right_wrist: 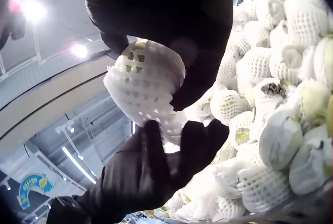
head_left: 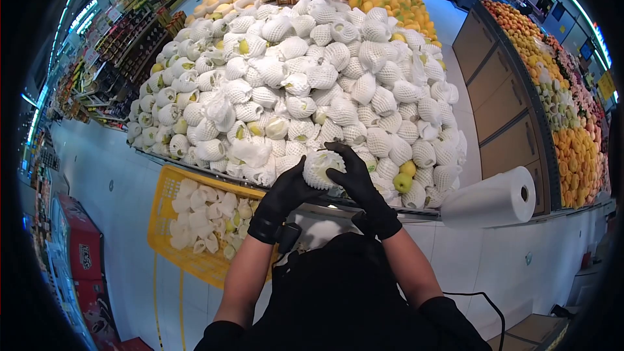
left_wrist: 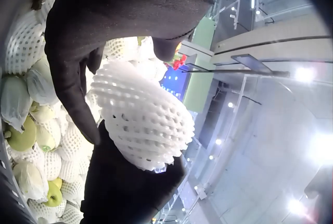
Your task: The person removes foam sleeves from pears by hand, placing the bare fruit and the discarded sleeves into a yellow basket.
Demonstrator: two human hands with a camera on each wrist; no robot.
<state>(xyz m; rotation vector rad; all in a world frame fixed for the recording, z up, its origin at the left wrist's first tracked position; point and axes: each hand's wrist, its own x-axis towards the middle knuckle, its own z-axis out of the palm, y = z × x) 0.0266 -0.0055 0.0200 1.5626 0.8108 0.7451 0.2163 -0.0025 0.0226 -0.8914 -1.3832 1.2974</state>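
Both hands wear black gloves and hold one fruit in a white foam net sleeve (head_left: 323, 169) between them, just over the near edge of the heap. My right hand (head_left: 354, 179) grips it from the right, fingers over its far side and thumb across its near face. From the left, my left hand (head_left: 286, 192) curls against its side. In the right wrist view, greenish skin shows through the mesh of the sleeved fruit (right_wrist: 148, 81), and the fingers of the left hand (right_wrist: 156, 167) bend up against its lower edge.
A large heap of foam-sleeved fruit (head_left: 312, 78) fills the stand ahead. Bare yellow-green fruits (head_left: 403, 183) lie at its near right. Left of me is a yellow crate (head_left: 159, 221) with empty foam sleeves (head_left: 195, 211). A white plastic bag roll (head_left: 487, 200) sits at the stand's right corner.
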